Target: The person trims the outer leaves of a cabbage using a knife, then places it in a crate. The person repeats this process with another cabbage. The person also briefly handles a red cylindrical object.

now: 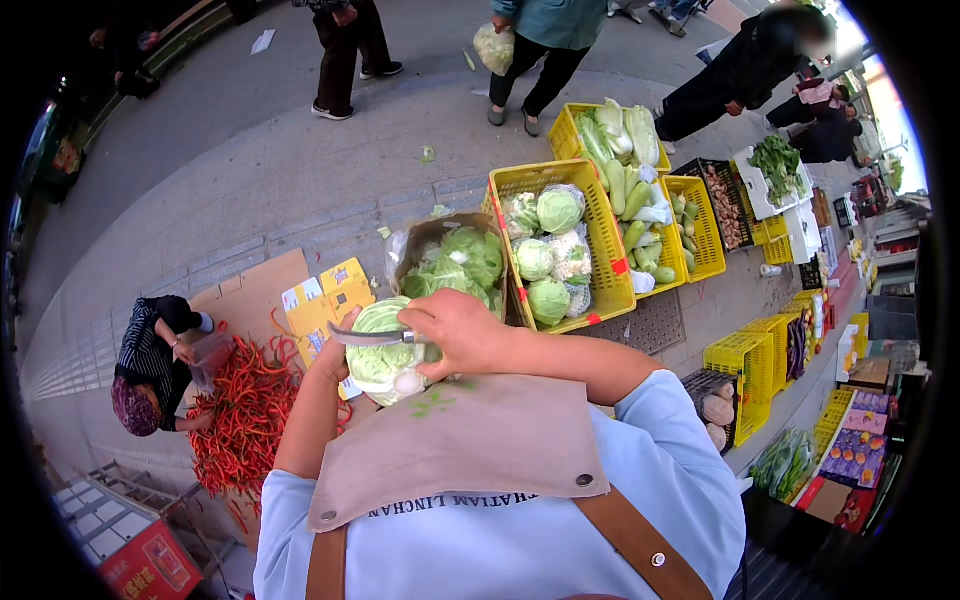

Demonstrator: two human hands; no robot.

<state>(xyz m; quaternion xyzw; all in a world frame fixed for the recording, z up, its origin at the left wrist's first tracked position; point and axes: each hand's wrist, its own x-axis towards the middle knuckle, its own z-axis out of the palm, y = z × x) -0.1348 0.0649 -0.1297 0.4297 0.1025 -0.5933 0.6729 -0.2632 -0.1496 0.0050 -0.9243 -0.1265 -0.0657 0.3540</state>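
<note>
A pale green cabbage (381, 363) is held up in front of my chest. My left hand (333, 357) is closed around its left side, the fingers partly hidden behind it. In my right hand (457, 324) is a small knife (375, 336) with a curved blade, which lies across the front of the cabbage and points left. My right thumb rests near the white stem end at the cabbage's lower right. Just beyond my hands stands an open cardboard box (455, 223) filled with loose green cabbage leaves (458, 262).
To the right is a yellow crate (612, 297) of cabbages and cauliflowers, with more vegetable crates (708, 262) past it. At left a person (150, 350) crouches by a heap of red chilies (240, 425). Passers-by (545, 50) stand or walk at the far side.
</note>
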